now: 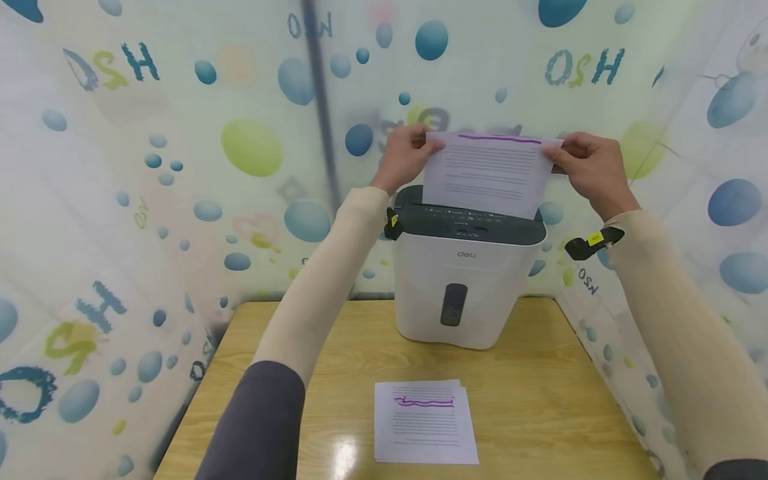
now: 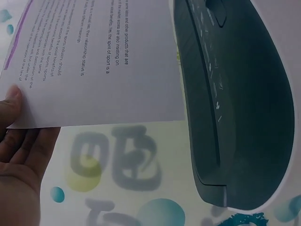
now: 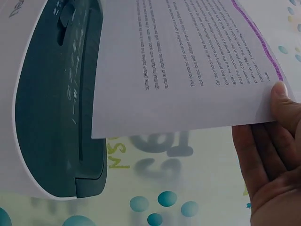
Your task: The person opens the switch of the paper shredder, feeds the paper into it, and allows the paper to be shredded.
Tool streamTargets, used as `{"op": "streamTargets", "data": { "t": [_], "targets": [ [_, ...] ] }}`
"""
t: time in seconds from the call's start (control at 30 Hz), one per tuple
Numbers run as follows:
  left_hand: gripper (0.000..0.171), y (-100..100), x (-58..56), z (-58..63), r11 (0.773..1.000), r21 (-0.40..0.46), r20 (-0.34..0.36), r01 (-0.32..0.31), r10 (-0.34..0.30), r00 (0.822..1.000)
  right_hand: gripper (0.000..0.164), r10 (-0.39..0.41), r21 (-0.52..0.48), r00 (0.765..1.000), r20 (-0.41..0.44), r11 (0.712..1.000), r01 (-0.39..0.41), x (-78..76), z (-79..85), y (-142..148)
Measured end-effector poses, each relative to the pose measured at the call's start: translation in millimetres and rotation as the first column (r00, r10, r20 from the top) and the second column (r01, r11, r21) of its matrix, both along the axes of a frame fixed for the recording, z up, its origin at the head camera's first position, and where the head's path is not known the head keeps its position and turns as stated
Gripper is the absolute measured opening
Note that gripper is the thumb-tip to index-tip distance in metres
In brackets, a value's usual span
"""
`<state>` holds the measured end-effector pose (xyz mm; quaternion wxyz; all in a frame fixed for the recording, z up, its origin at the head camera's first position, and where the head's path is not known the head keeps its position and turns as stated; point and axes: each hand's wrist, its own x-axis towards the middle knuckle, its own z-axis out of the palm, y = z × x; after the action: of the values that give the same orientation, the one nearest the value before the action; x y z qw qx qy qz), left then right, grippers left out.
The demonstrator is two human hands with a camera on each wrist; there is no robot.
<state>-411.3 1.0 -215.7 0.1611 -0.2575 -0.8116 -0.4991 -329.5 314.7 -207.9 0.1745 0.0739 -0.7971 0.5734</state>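
A printed sheet of paper (image 1: 489,175) with a purple marker line along its top hangs upright above the paper shredder (image 1: 462,280). My left hand (image 1: 405,157) pinches its upper left corner between thumb and fingers. At the opposite upper corner, my right hand (image 1: 591,167) grips it the same way. The sheet's lower edge is at the slot in the dark shredder top (image 2: 244,108). One lower corner of the paper (image 3: 155,113) shows beside the slot in the right wrist view; I cannot tell whether any of the edge is inside.
A small stack of printed sheets (image 1: 426,427), the top one marked with purple scribbles, lies on the wooden table (image 1: 336,353) in front of the shredder. Behind stands a patterned curtain (image 1: 252,200) close to the table's back edge.
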Motion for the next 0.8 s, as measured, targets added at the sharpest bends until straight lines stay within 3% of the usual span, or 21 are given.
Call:
{"op": "streamTargets", "data": {
  "t": [0.23, 0.47, 0.8],
  "targets": [
    [0.014, -7.2, -16.3, -3.9, 0.999, -0.034, 0.066, 0.013, -0.011, 0.998, 0.038, 0.009, 0.14, 0.998, 0.065, 0.99, -0.018, -18.2, 5.4, 1.8],
    [0.015, -7.3, -28.4, -3.7, 0.998, -0.062, 0.119, -0.007, 0.014, 0.993, 0.037, 0.036, 0.094, 0.995, 0.098, 0.995, -0.045, -34.9, 3.4, 1.7],
    [0.014, -0.2, -43.6, -14.2, 0.997, -0.073, 0.111, -0.027, 0.035, 0.993, 0.046, -0.052, 0.158, 0.99, 0.13, 0.987, 0.031, -48.4, -5.8, 4.2]
  ]
}}
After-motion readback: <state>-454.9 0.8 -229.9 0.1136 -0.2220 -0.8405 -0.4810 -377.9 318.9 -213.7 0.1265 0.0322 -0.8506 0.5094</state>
